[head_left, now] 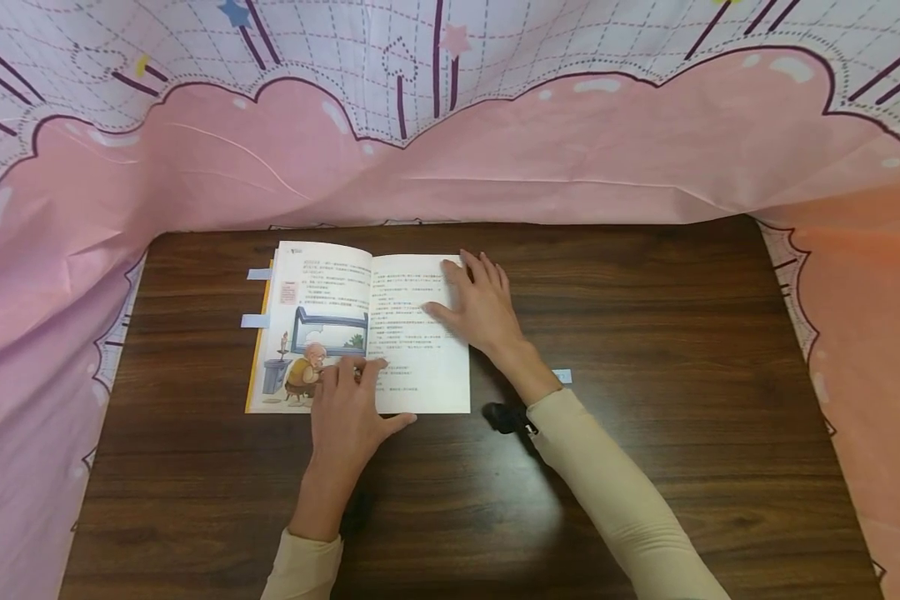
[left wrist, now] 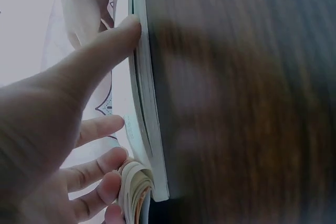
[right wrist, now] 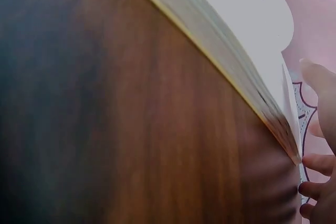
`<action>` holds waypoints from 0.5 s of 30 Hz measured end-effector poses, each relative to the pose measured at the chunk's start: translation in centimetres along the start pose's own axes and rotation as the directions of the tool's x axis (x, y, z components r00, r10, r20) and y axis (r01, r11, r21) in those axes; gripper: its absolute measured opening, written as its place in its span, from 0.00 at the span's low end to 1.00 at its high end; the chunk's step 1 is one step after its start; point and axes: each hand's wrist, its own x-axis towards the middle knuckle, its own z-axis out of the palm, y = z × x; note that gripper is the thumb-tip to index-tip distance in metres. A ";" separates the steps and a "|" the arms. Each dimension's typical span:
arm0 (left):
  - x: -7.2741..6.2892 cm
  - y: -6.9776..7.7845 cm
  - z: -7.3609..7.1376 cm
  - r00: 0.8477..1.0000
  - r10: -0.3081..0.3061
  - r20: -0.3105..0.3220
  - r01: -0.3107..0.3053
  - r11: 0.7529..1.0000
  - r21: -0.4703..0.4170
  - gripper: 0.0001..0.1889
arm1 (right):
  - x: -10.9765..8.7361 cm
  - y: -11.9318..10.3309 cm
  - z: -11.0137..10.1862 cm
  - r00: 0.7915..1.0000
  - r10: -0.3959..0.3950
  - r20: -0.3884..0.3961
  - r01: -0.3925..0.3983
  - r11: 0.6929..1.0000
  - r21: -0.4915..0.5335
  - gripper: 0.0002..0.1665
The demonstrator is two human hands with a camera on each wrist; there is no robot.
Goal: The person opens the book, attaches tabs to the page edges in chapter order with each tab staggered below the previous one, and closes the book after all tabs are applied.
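Observation:
An open book (head_left: pixel 420 379) lies on the table, with printed text on its right page and a coloured cartoon picture (head_left: pixel 322 342) on its left page. Across the lower middle of the book, by the gutter, the fingers of my left hand (head_left: pixel 347 412) rest, the thumb reaching past the bottom edge. My right hand (head_left: pixel 487 308) lies over the right page's outer edge, fingers spread and pointing up. The left wrist view shows the book's page edges (left wrist: pixel 144 93) side-on beside the thumb. Fingertips of the right hand (right wrist: pixel 325 124) touch or nearly touch the book's corner in the right wrist view.
The dark wooden table (head_left: pixel 682 350) extends to both sides of the book. Pale blue tabs (head_left: pixel 255 321) stick out at the book's left, and another pale label (head_left: pixel 562 376) lies near the right wrist. A pink patterned curtain (head_left: pixel 495 183) encloses the back and sides.

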 end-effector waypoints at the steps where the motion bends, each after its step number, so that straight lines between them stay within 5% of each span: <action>1: 0.0 0.0 0.0 1.000 0.001 0.003 -0.001 1.000 0.001 0.51 | 0.0 0.1 0.0 1.000 0.004 -0.002 -0.004 1.000 0.005 0.46; 15: 0.0 -0.3 0.0 0.999 -0.006 0.038 0.008 0.999 -0.040 0.50 | -0.5 1.2 -0.6 0.999 0.004 -0.052 -0.002 0.999 0.051 0.45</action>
